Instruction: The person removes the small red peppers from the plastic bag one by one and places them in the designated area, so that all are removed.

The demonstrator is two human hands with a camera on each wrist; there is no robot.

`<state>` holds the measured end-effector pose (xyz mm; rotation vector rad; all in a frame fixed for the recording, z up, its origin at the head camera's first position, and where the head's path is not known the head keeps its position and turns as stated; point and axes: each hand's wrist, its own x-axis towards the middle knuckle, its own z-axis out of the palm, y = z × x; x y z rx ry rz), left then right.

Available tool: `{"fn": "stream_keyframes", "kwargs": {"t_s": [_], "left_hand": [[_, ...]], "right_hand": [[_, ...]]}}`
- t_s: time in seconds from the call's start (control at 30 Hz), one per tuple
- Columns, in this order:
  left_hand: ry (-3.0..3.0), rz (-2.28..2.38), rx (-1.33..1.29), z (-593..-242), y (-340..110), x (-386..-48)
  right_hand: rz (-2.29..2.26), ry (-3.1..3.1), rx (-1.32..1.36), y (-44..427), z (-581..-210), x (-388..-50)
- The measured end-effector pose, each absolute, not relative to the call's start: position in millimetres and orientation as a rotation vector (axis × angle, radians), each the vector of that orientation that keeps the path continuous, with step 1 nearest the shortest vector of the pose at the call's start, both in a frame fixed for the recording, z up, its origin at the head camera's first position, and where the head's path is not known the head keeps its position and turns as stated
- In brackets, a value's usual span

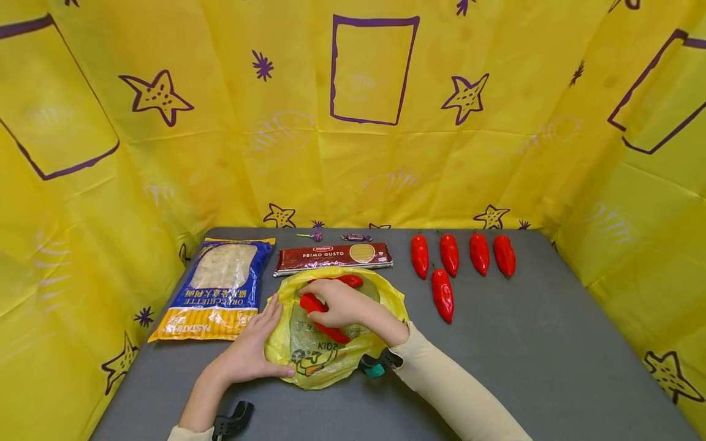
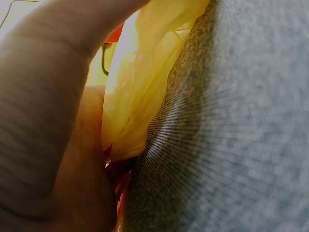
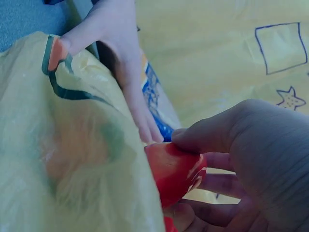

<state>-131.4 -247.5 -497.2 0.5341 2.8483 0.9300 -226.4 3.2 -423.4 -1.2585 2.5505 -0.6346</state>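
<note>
A yellow plastic bag with printed figures stands open at the middle of the table. My right hand is over its mouth and grips a red pepper between thumb and fingers. Other red peppers lie in the bag, one by the far rim and one below the hand. With fingers stretched out, my left hand rests against the bag's left side, its thumb on the near rim. The left wrist view shows the bag's wall close to the left hand; its fingertips are hidden there.
Several red peppers lie on the grey table to the right. A blue and yellow orecchiette pasta bag lies at the left. Behind the yellow bag are a dark red spaghetti pack, a lollipop and a wrapped candy.
</note>
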Motion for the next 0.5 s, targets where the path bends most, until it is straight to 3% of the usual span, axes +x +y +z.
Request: {"fn": "stream_keyframes", "kwargs": {"t_s": [0.5], "left_hand": [[2.841,0.932,0.516,-498.1,-246.6,-131.0]], "right_hand": [[-0.759,2.543,-1.296,15.7,-418.4,-226.7]]}}
